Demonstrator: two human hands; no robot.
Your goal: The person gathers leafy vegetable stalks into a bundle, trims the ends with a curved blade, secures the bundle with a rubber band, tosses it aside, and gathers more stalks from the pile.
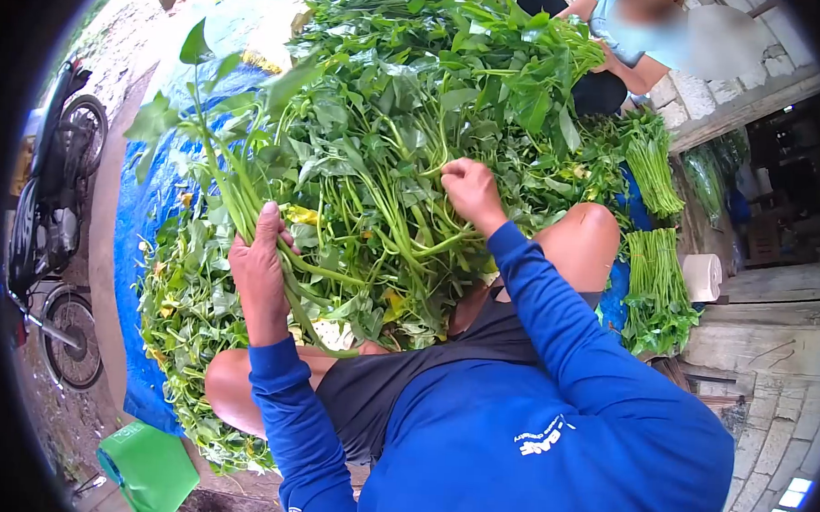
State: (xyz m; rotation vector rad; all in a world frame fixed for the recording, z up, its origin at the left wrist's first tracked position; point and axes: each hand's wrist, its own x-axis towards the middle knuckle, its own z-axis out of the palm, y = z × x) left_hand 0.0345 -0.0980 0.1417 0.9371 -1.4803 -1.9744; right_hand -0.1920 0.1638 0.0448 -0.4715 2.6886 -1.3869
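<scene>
My left hand (pixel 260 259) is wrapped round a bunch of leafy green stems (pixel 228 179), whose leaves point up and away to the left. To the right, my right hand (pixel 472 193) has its fingers pinched together at a thin green stem, over the big pile of leafy greens (pixel 369 144). Whether that stem is still part of the pile I cannot tell. The pile lies in front of my crossed legs, with some yellow leaves among the green.
A blue tarp (pixel 139 272) lies under the greens. Tied bundles (pixel 651 285) lie at the right beside a white roll (pixel 702 277). Another person (pixel 633 69) sits at the upper right, holding greens. A motorcycle (pixel 60 213) stands left, a green container (pixel 149 469) lower left.
</scene>
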